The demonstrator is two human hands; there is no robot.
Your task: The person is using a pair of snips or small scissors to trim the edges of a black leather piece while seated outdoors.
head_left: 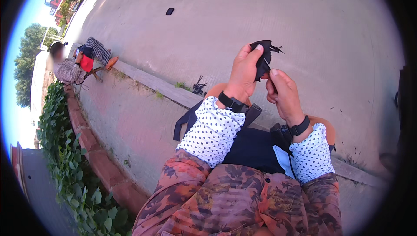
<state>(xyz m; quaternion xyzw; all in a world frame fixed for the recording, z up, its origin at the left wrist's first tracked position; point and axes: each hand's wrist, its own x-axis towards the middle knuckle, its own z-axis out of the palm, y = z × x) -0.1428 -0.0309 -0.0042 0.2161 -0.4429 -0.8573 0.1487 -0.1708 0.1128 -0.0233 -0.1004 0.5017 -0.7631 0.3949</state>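
Note:
My left hand [244, 71] pinches a piece of black cloth [262, 67] between thumb and fingers. Frayed black strips stick out from its upper right end. Against the cloth lies the bright thin tip of a small tool [266, 63], which my right hand [286, 91] grips with curled fingers. Most of that tool is hidden in the fingers, so its exact kind does not show. Both hands are raised close together above my knees. Dark cloth [256, 147] covers my lap, with a light blue piece [284, 160] beside my right forearm.
A low concrete kerb [152, 79] crosses the paved ground. Black scraps [199, 85] lie near my left knee, and a small black object [170, 11] lies farther off. Another person [76, 64] sits at the left with red cloth. Green vines [69, 162] grow along a brick edging [93, 149].

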